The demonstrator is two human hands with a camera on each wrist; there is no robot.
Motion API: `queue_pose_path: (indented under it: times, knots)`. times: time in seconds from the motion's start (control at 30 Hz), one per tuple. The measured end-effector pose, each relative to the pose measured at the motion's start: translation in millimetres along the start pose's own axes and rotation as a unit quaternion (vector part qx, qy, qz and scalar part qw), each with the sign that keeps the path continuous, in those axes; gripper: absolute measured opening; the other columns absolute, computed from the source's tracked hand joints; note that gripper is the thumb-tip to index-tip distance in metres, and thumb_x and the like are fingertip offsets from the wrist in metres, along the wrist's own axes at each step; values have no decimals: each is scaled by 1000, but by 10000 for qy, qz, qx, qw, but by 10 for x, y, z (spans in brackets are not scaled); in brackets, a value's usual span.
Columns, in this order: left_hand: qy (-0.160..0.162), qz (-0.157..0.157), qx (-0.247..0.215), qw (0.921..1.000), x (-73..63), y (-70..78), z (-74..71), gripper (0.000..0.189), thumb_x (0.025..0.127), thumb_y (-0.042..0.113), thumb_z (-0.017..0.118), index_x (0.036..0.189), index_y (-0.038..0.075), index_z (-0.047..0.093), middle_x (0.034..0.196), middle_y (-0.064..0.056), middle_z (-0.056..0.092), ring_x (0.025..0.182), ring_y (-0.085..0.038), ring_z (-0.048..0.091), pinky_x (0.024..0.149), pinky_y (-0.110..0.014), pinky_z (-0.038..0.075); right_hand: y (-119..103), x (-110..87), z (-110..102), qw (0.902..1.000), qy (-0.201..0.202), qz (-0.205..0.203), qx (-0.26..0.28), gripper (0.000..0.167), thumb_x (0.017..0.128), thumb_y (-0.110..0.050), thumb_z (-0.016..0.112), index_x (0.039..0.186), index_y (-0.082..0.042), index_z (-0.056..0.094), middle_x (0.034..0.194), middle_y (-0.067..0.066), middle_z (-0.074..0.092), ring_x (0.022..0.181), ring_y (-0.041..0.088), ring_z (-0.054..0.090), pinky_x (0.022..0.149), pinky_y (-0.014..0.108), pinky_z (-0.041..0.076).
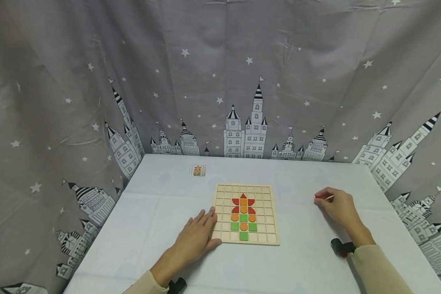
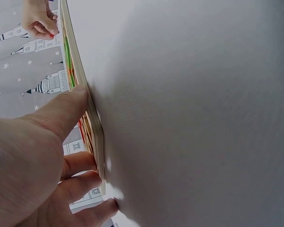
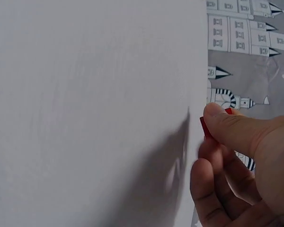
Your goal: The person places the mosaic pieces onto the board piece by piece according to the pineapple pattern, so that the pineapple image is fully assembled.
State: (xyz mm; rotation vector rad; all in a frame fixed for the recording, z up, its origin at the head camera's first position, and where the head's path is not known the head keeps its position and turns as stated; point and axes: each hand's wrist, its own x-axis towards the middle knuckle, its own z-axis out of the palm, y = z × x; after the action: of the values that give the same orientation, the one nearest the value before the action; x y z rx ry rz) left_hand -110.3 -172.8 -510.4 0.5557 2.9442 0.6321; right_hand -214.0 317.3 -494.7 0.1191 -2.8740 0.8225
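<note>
A square wooden grid board (image 1: 263,235) lies on the white table, with red, orange and green tiles set in its middle columns. My left hand (image 1: 196,232) rests at the board's left edge, fingers extended; in the left wrist view the thumb and fingertips touch the rim. To the right of the board, my right hand (image 1: 339,206) is raised over the table. It pinches a small red tile (image 3: 204,126) between thumb and fingers, which hide most of it, so its full shape cannot be told.
A small picture card (image 1: 197,170) with a gridded coloured figure lies behind the board, to the left. The white table (image 1: 161,196) ends at a grey curtain (image 1: 206,81) printed with castles and stars. Each wrist wears a black camera (image 1: 339,246).
</note>
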Motion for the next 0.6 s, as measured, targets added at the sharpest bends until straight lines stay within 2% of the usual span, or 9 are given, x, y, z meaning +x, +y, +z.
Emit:
queue_pose_path:
  times: [0.3, 0.5, 0.6]
  knots:
    - [-3, 13, 18, 10000, 6, -12, 8, 83, 106, 48, 85, 167, 0, 57, 184, -22, 47, 168, -53, 49, 127, -82, 46, -196, -62, 29, 9995, 35, -302, 91, 12, 104, -14, 90, 115, -11, 88, 112, 12, 90, 98, 28, 85, 84, 24, 59]
    - [14, 32, 73, 10000, 8, -21, 19, 84, 106, 49, 85, 168, 0, 57, 184, -21, 48, 168, -53, 50, 127, -82, 47, -381, -112, 70, 9985, 43, -525, 166, 12, 107, -16, 88, 117, -12, 90, 114, 12, 91, 105, 34, 88, 91, 38, 67]
    - [17, 33, 86, 10000, 7, -20, 20, 84, 106, 49, 85, 168, 0, 57, 184, -21, 48, 168, -53, 50, 127, -82, 48, -463, -140, 104, 9981, 50, -579, 200, 11, 107, -15, 87, 117, -12, 90, 114, 11, 92, 106, 34, 89, 93, 40, 68]
